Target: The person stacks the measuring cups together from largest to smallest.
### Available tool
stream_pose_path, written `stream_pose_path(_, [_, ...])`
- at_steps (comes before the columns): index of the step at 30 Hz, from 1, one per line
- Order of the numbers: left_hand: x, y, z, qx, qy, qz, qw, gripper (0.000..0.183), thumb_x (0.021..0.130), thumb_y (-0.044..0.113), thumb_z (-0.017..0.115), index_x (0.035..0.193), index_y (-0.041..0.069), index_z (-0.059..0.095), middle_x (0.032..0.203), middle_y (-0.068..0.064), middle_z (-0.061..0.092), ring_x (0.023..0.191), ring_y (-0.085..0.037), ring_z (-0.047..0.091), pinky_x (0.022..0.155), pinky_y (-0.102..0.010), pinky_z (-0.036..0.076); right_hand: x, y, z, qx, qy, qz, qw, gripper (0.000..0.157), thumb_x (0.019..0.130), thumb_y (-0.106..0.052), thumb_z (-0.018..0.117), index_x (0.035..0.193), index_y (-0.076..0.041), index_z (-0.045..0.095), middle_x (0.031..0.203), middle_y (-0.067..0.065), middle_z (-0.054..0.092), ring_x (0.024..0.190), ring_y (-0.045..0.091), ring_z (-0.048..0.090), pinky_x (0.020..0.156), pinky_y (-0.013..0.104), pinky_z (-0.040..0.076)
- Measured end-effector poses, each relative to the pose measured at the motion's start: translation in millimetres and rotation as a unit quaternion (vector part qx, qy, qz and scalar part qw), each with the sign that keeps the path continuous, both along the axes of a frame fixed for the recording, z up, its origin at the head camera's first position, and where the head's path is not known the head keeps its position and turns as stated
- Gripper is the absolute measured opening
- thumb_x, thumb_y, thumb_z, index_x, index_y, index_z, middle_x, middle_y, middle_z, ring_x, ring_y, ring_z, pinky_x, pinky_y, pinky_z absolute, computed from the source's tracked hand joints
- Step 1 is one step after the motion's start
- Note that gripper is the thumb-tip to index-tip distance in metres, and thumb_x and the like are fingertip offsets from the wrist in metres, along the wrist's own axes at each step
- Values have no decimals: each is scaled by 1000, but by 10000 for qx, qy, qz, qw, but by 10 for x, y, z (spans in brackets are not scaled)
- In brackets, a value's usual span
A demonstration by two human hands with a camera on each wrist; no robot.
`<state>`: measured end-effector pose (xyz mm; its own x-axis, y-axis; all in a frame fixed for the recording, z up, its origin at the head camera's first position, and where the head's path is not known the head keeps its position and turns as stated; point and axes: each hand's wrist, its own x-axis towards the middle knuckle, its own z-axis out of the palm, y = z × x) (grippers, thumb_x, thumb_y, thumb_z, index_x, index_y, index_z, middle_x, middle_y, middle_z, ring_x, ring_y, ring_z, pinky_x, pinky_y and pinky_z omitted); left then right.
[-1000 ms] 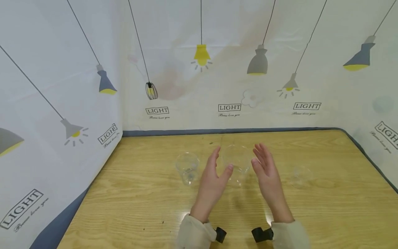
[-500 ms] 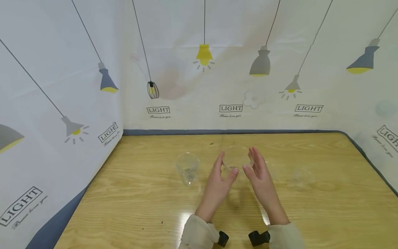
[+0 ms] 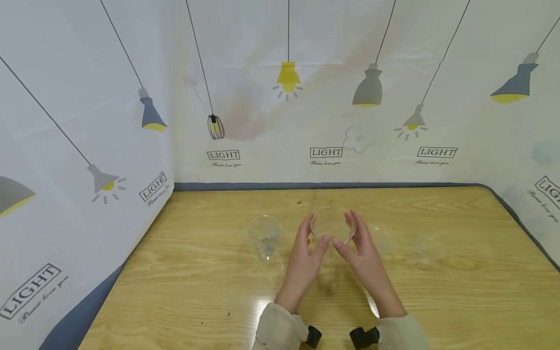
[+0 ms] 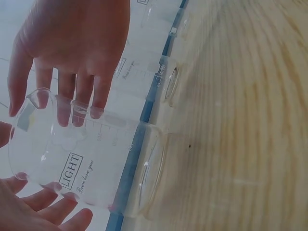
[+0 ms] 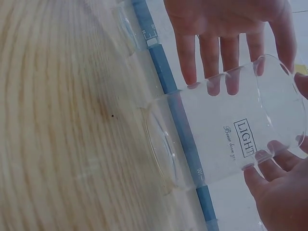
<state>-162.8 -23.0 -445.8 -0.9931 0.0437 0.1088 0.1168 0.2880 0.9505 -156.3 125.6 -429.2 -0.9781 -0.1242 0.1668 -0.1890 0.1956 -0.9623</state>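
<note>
A large clear glass beaker (image 3: 332, 226) with a pouring lip and printed volume marks stands upright between my hands near the table's middle. My left hand (image 3: 302, 260) holds its left side, thumb on the near wall and fingers along the side. From the right, my right hand (image 3: 365, 257) holds it the same way, the two thumbs close together near the rim. In the left wrist view the beaker (image 4: 106, 159) has its base right at the tabletop. Fingertips of both hands lie against the beaker (image 5: 216, 120) in the right wrist view.
A smaller beaker (image 3: 265, 236) stands on the wooden table (image 3: 197, 291) left of my hands. Two more clear vessels, a near one (image 3: 381, 240) and a farther one (image 3: 428, 249), stand on the right. A lamp-printed cloth (image 3: 271, 131) walls the back and sides.
A second ago both hands were spread apart on either side of the large beaker. They have closed in on it, the right hand moving left, and now hold it.
</note>
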Motion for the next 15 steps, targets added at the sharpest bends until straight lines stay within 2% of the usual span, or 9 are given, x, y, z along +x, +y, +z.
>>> stream_pose_path(3, [-5, -10, -24, 98, -6, 26, 9999, 55, 86, 51, 48, 134, 48, 20, 138, 19, 27, 126, -14, 29, 98, -41, 31, 54, -33, 88, 40, 15, 12, 10000, 76, 86, -23, 60, 143, -24, 9, 146, 5, 19, 133, 27, 15, 104, 49, 15])
stream_pose_path(10, [-10, -39, -19, 245, -21, 74, 9997, 52, 88, 45, 49, 133, 47, 22, 139, 16, 28, 126, -15, 30, 99, -38, 30, -67, -13, -158, 110, 138, -55, 9998, 80, 83, -25, 64, 141, -34, 9, 146, 3, 20, 133, 20, 17, 104, 47, 16])
stream_pose_path(15, [-15, -41, -26, 358, -48, 29, 9993, 50, 89, 46, 48, 132, 49, 23, 138, 15, 29, 125, -16, 31, 99, -38, 30, -64, -22, -161, 112, 101, -65, 9999, 84, 81, -27, 67, 142, -32, 9, 145, 4, 19, 132, 21, 18, 104, 47, 16])
